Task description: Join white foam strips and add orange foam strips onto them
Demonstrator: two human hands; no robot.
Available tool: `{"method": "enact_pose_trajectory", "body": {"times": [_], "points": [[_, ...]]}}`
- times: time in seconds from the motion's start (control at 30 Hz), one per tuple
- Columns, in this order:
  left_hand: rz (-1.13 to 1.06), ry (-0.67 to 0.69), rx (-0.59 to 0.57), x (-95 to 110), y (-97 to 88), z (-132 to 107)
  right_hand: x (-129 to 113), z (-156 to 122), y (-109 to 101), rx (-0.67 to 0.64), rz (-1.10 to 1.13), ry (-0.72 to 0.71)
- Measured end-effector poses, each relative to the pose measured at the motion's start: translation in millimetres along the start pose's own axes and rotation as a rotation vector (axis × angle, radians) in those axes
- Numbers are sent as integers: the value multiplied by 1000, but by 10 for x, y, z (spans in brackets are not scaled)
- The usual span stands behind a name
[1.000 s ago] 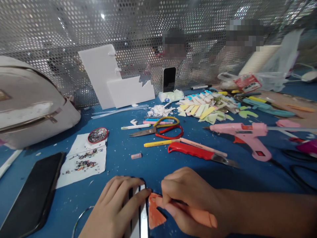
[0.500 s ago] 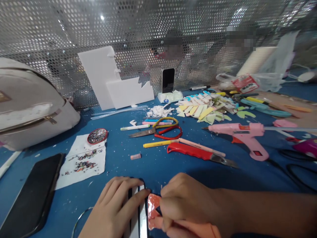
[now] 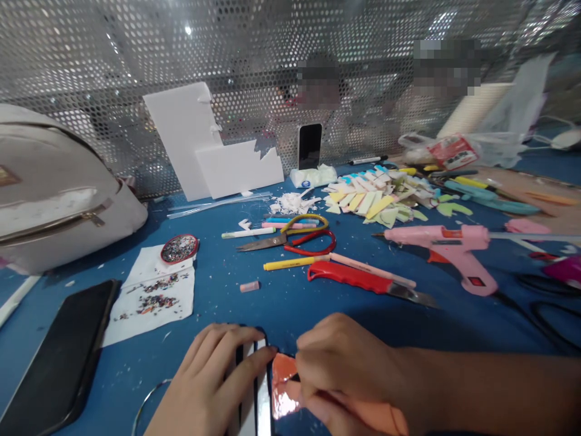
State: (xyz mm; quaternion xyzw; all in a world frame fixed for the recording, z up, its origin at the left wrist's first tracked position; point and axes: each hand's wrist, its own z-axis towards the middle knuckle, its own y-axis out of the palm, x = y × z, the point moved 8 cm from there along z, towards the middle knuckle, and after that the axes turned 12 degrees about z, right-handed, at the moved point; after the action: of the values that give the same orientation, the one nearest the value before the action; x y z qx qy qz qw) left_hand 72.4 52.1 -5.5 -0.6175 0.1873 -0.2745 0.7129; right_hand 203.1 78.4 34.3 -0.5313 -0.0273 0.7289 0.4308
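My left hand (image 3: 213, 381) lies flat with its fingers stretched out, pressing on white strips with dark edges (image 3: 262, 399). Just right of the strips is a glossy orange piece (image 3: 284, 393). Closed in a fist, my right hand (image 3: 338, 372) grips an orange-handled tool (image 3: 381, 418). A dark tip shows at the fingers, over the orange piece; the rest of the tool is mostly hidden, so its kind is unclear. Beyond the hands lie a red utility knife (image 3: 349, 276) and a small pink cap (image 3: 249, 286).
Scissors (image 3: 267, 242), a yellow marker (image 3: 290, 263) and paper scraps (image 3: 385, 197) lie ahead. A pink glue gun (image 3: 454, 239) is at right. At left are a phone (image 3: 59, 357), a tissue with dark bits (image 3: 181, 303) and a backpack (image 3: 59, 181). A perforated metal panel (image 3: 254, 36) stands behind.
My right hand has shifted slightly up and right with the tool. The glossy orange piece shows more, with its shine in a different place. My left hand stays still.
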Motion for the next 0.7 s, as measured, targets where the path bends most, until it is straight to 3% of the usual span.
{"method": "enact_pose_trajectory", "body": {"times": [0.23,0.37,0.47,0.57,0.7], "points": [[-47,-7,7,15,-46,17,-72,8,81,-137,37,-90],[-17,-18,19,2,-64,18,-77,17,0,-34,77,-98],[12,-2,43,1,-70,17,-4,9,-33,34,-25,-2],[13,2,52,-3,-69,21,32,-8,9,0,-105,36],[-5,4,44,7,-65,26,-18,-10,85,-98,-80,-41]]}}
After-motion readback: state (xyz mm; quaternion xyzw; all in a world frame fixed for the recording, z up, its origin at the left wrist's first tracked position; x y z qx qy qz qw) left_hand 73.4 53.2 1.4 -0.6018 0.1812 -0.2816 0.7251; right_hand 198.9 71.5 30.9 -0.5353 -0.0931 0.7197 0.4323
